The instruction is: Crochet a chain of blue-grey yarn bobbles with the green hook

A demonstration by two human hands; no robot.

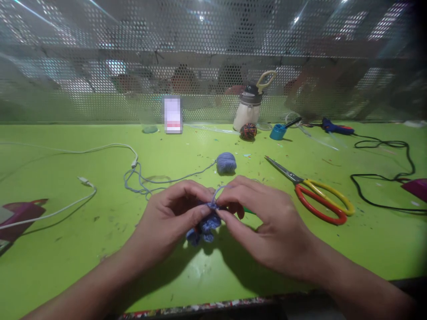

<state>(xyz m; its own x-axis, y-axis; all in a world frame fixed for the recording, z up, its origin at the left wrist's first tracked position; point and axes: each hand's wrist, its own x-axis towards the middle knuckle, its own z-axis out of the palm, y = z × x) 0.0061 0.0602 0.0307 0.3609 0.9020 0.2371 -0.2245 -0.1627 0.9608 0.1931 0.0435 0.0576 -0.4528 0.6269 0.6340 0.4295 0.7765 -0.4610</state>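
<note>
Pinching blue crochet piece (209, 223) in left hand (165, 220) and gripping apparent green hook (249, 210) in right hand (271, 218), ideally keeping yarn loop (217, 191) loose with light, even tension.

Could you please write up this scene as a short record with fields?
Left grip: pinching blue yarn piece
Right grip: fingertips at the same piece; green tool partly hidden behind
Yarn ball: blue, beyond the grips
Scissors: red and yellow handles, right of the grips
Table: green
Further back: phone, bottle
</note>
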